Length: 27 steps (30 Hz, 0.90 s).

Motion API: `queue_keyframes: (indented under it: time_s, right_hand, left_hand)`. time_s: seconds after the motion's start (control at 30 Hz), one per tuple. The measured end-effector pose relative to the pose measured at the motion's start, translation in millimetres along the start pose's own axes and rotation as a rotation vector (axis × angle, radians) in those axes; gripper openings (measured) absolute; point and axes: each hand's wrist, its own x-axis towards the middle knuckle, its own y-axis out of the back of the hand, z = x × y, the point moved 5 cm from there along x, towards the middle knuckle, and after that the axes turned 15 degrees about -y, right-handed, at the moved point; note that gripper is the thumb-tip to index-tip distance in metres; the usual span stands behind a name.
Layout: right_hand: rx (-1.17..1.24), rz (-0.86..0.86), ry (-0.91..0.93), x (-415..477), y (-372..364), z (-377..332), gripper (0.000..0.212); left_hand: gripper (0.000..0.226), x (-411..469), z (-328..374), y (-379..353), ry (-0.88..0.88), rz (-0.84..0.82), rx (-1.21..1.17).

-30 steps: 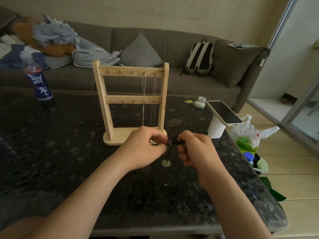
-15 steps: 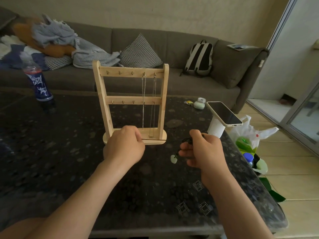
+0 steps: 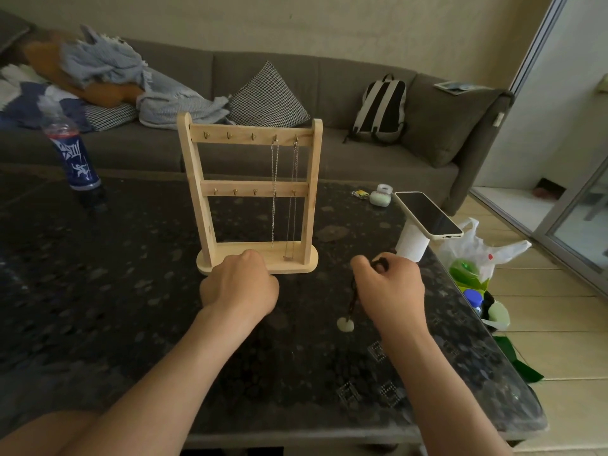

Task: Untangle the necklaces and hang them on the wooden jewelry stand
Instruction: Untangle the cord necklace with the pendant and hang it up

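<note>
The wooden jewelry stand (image 3: 250, 192) stands upright on the dark table (image 3: 98, 291), with two thin silver chains (image 3: 273, 192) hanging from the right-hand hooks of its top bar. My left hand (image 3: 240, 286) has its fingers curled at the front edge of the stand's base; the fingertips are hidden. To the right, my right hand (image 3: 390, 287) pinches a dark cord necklace (image 3: 352, 299). The cord hangs down to a pale green pendant (image 3: 344, 325) that touches the table.
A phone (image 3: 427, 213) lies on a white cup at the table's right edge, with a small white case (image 3: 381, 195) behind it. A blue bottle (image 3: 75, 159) stands far left. A plastic bag (image 3: 473, 255) sits on the floor at right. A grey sofa runs behind.
My hands have separated. The left let go of the cord and moved to the stand's base. The right carried the cord necklace to the right, and the pendant now reaches the table.
</note>
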Motion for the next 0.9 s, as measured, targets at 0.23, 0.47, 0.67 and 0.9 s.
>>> queue_keyframes:
  time_s: [0.23,0.47,0.67,0.9]
  right_hand:
    - [0.166,-0.29,-0.058,2.8,-17.2,10.3,0.028]
    - [0.379,-0.444,-0.181,10.4,-27.6,21.4,0.014]
    - [0.287,-0.27,-0.246,16.1,-17.1,27.7,0.024]
    - [-0.241,-0.097,-0.066,20.1,-16.8,29.9,0.034]
  left_hand:
    - [0.036,3.9,-3.5,9.3,0.037,0.185,-0.349]
    - [0.035,6.6,-2.6,6.4,0.192,0.194,-0.777]
    - [0.037,7.2,-3.5,8.7,0.197,0.252,-0.759]
    - [0.036,6.4,-8.7,14.6,0.219,0.334,-0.724]
